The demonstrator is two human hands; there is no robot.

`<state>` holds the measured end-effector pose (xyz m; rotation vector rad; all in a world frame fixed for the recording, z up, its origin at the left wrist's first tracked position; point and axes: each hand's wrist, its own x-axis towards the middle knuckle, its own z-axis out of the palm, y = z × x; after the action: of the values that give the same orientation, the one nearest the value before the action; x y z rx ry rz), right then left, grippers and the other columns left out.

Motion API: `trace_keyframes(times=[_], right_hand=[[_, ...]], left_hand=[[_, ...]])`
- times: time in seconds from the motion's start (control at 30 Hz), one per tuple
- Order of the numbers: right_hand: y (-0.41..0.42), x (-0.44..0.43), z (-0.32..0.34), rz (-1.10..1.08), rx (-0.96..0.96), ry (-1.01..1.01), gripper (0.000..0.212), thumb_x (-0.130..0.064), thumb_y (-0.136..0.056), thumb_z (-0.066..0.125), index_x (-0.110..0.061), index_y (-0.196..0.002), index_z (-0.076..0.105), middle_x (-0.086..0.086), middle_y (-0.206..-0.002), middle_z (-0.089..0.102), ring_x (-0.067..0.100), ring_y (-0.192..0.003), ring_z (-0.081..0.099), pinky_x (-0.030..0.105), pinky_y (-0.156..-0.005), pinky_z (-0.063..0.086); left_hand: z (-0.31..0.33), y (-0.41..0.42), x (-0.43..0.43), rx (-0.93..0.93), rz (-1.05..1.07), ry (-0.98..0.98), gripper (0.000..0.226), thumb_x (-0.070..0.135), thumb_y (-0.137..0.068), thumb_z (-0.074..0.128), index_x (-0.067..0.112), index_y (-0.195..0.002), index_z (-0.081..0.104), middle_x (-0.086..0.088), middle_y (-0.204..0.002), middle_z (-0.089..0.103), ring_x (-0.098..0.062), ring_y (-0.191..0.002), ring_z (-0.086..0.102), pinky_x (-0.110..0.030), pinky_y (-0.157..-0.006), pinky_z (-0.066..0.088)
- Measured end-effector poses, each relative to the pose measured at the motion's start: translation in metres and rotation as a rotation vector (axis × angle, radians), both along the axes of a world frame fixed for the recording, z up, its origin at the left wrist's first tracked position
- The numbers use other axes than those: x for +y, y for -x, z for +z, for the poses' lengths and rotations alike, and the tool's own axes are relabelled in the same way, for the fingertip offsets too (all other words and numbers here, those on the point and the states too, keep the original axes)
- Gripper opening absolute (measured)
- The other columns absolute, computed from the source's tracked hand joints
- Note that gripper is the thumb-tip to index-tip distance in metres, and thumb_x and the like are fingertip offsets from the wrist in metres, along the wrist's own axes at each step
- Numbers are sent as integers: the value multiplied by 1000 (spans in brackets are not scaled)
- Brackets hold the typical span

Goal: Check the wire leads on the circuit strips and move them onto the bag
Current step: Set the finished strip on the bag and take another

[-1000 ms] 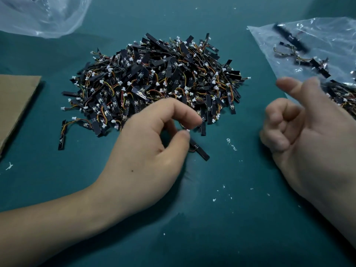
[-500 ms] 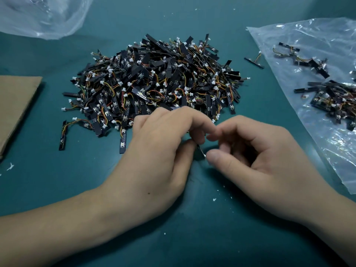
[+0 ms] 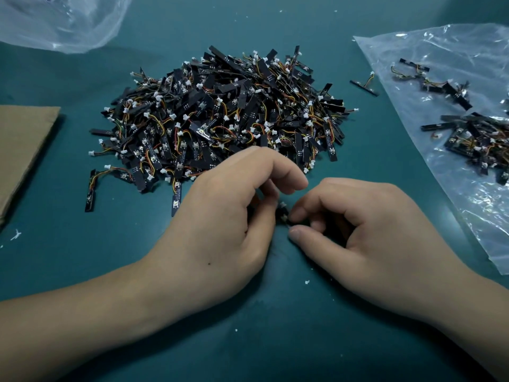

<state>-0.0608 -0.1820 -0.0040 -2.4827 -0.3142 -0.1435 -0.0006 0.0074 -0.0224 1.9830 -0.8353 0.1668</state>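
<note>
Most strips unchecked, one under inspection

Item 1. Teal mat [image 3: 82,271]: work surface, carrying all the entries below and flecked with small white scraps.

Item 2. Pile [image 3: 220,119]: a large heap of black circuit strips with orange, red and yellow leads and white plugs, at centre beyond the hands. By its bulk it is judged to be the greater part of the job, not yet checked.

Item 3. Bag [image 3: 454,216]: clear plastic, lying flat at the right edge. This is the destination.

Item 4. Second bag [image 3: 60,20]: clear plastic, crumpled, at far left. No strips can be seen in it.

Item 5. Cardboard [image 3: 22,150]: a brown sheet at the left edge.

Item 6. Checked strips [image 3: 473,136]: a small cluster and a few scattered pieces lying on the bag, far fewer than in the pile. Progress is judged early.

Item 7. Left hand [image 3: 220,230]: fingers curled, thumb and forefinger closed toward the held strip. Its contact is partly hidden.

Item 8. Right hand [image 3: 371,238]: thumb and forefinger pinch the same strip from the other side.

Item 9. Lone strip [image 3: 363,85]: on the mat just beside the bag's near corner, not on it. It likely needs nudging over.

Item 10. Held strip [image 3: 283,213]: between the two hands, low over the mat in front of the pile, mostly hidden. Its leads appear to be under check, and the move to the bag is not yet made.
</note>
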Motion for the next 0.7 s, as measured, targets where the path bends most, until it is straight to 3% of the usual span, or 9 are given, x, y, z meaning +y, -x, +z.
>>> trace_keyframes(times=[0.17,0.3,0.43,0.5,0.57,0.63,0.7], right_hand=[[3,0,1,31,-8,64,16,-49,-86,69,-39,-99,70,-20,-91,58,4,-81,59,40,-67,52],[1,-2,-1,46,-17,22,9,-34,-91,68,-38,-98,73,-20,-97,62,6,-83,61,41,-68,53],[1,-3,-2,46,-44,64,17,-31,-93,65,-37,-108,60,-22,-97,63,7,-86,61,42,-69,54],[1,-2,-3,35,-43,73,18,-32,-93,63,-38,-109,56,-23,-94,61,3,-79,57,42,-66,53],[0,-3,-4,34,-53,66,18,-31,-94,62,-39,-107,53,-28,-90,55,-4,-75,50,38,-64,51],[-1,-4,-4,34,-60,49,20,-29,-95,61,-40,-107,51,-34,-87,51,-9,-75,49,30,-63,47],[-2,-4,-4,25,-65,19,21,-27,-95,61,-40,-106,50,-37,-86,51,-9,-75,51,23,-63,42]], left_hand=[[3,1,2,-52,-4,-64,42,-3,-81,58,32,-106,61,27,-96,57,4,-85,57,-4,-75,38],[8,5,1,12,-8,-54,46,-11,-82,57,29,-104,63,25,-91,58,3,-81,55,-6,-75,38],[14,4,3,14,-42,-95,37,2,-85,60,30,-109,60,29,-91,59,-2,-82,61,-6,-71,39],[10,3,3,6,-34,-108,33,19,-87,60,34,-116,55,28,-100,61,-4,-90,62,-13,-76,43],[2,3,0,13,-11,-117,36,29,-85,61,38,-119,51,25,-103,61,-6,-95,59,-34,-86,47],[-7,3,-4,38,-10,-106,39,28,-83,65,41,-116,50,23,-98,60,-9,-92,56,-50,-82,48],[-10,3,-5,24,-13,-126,41,23,-83,68,42,-115,50,22,-94,59,-8,-90,55,-52,-79,47]])
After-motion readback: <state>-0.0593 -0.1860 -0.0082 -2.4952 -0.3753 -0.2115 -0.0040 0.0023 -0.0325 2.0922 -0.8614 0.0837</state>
